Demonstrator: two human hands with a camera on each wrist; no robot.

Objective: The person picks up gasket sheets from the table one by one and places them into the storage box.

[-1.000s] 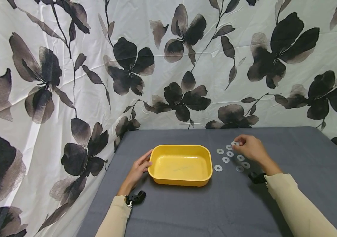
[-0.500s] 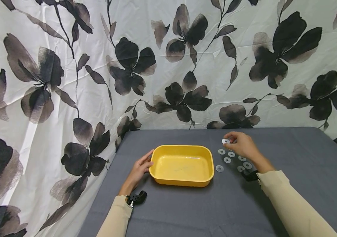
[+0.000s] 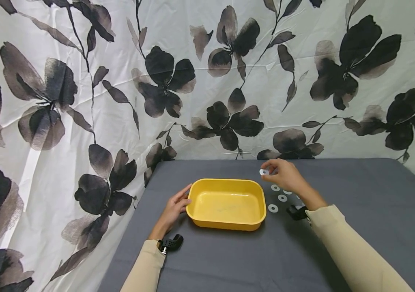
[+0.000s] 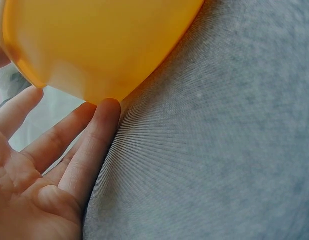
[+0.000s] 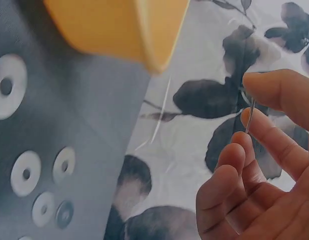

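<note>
A yellow rectangular tray (image 3: 225,205) sits on the grey cloth. At its left end my left hand (image 3: 170,209) touches the wall and rim with fairly straight fingers; up close, the fingertips (image 4: 108,107) meet the yellow wall. My right hand (image 3: 284,176) is raised beyond the tray's far right corner, pinching a flat metal washer (image 3: 264,172) between thumb and fingers. From the right wrist that washer (image 5: 250,116) appears edge-on. Several more washers (image 3: 282,198) lie loose right of the tray, some hidden under the right hand and wrist.
A grey cloth-covered table (image 3: 207,259) stretches around the tray. Behind it and to the left hangs a white curtain (image 3: 119,121) with dark flowers. Black wrist devices (image 3: 172,243) are strapped at both sleeves.
My right hand has picked a washer up from the back of the group and carried it left, toward the tray's far right corner. The left hand stays against the tray.
</note>
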